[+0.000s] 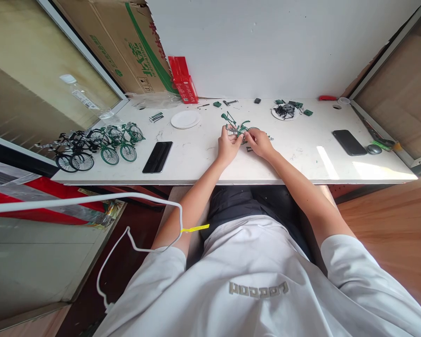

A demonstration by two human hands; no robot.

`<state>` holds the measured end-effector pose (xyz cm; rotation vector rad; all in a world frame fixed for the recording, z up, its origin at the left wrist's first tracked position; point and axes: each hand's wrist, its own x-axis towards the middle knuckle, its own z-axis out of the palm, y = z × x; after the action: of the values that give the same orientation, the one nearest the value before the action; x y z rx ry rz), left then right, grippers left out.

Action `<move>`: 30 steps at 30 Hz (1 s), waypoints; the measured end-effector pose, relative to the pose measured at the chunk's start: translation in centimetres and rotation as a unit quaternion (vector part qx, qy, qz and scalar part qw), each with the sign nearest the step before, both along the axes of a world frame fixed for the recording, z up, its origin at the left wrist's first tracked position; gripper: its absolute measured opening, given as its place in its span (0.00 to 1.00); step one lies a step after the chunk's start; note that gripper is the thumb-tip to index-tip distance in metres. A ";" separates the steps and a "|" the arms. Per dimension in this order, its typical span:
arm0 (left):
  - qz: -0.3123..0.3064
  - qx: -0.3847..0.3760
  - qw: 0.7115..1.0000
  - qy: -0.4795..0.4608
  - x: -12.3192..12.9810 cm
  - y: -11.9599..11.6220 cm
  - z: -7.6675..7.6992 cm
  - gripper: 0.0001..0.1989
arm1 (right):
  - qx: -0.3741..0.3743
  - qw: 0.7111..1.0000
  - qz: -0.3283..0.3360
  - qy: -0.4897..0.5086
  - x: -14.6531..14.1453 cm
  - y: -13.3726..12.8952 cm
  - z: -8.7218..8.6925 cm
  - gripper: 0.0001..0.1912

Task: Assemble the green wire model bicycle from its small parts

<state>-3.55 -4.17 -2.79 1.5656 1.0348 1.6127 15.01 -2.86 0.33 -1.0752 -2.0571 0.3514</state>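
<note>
Both my hands meet over the middle of the white table (pixel 203 161), around a small green model bicycle frame (pixel 243 125). My left hand (pixel 228 144) grips the frame from the left, its fingers closed on it. From the right, my right hand (pixel 260 142) pinches the same frame near its lower middle. A thin green part (pixel 228 118) sticks up to the upper left of my fingers. Small dark pieces (pixel 249 149) lie on the table just below my hands. My fingertips hide part of the frame.
Several assembled model bicycles (pixel 108 142) stand at the left. Phones lie left (pixel 157 157) and right (pixel 349 142). A white plate (pixel 185 119), a plate of black parts (pixel 285 112), and a red box (pixel 185 84) are farther back. A white cable (pixel 126 196) crosses my left arm.
</note>
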 end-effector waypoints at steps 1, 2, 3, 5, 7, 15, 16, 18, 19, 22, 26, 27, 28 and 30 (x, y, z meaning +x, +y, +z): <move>0.000 0.001 1.000 0.003 0.0 0.0 0.0 0.27 | -0.003 1.000 0.002 0.005 0.0 0.0 0.1 0.33; 0.001 0.002 1.000 0.007 0.0 0.0 -0.1 0.27 | -0.006 1.000 0.004 0.008 0.1 -0.1 0.2 0.33; 0.003 0.003 1.000 0.011 0.0 0.1 -0.1 0.26 | -0.009 1.000 0.007 0.012 0.1 -0.1 0.2 0.32; 0.008 0.007 1.000 0.017 -0.1 0.1 -0.2 0.26 | -0.016 1.000 0.014 0.021 0.2 -0.2 0.3 0.30; 0.014 0.009 1.000 0.018 -0.1 0.2 -0.2 0.26 | -0.022 0.999 0.022 0.028 0.2 -0.2 0.3 0.27; 0.015 0.011 0.999 0.039 0.0 -0.2 -0.1 0.26 | -0.016 1.000 0.023 0.012 0.3 -0.1 0.1 0.27; 0.015 0.009 0.999 0.040 0.0 -0.2 0.0 0.26 | -0.018 1.000 0.024 0.009 0.3 -0.1 0.1 0.28; 0.015 0.005 0.999 0.040 0.0 -0.4 0.2 0.26 | -0.025 0.999 0.028 0.010 0.4 -0.1 0.2 0.30; 0.016 0.003 0.999 0.039 0.0 -0.5 0.3 0.26 | -0.028 0.999 0.030 0.013 0.4 -0.1 0.2 0.31; 0.020 -0.003 0.999 0.031 0.1 -0.6 0.5 0.26 | -0.032 0.999 0.028 0.028 0.4 -0.2 0.2 0.30; 0.026 -0.007 0.999 0.029 0.1 -0.6 0.5 0.26 | -0.035 0.998 0.030 0.038 0.4 -0.2 0.1 0.23; 0.028 -0.007 0.999 0.030 0.1 -0.6 0.5 0.26 | -0.033 0.998 0.029 0.034 0.4 -0.2 0.0 0.22; 0.029 -0.006 0.999 0.031 0.1 -0.6 0.5 0.26 | -0.030 0.999 0.026 0.028 0.4 -0.1 0.0 0.21; 0.027 -0.004 0.999 0.037 0.1 -0.6 0.4 0.25 | -0.022 0.999 0.022 0.009 0.5 0.1 0.0 0.22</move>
<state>-3.50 -4.73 -2.39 1.6155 1.1306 1.5946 15.51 -2.81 0.31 -1.0503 -2.0683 0.4275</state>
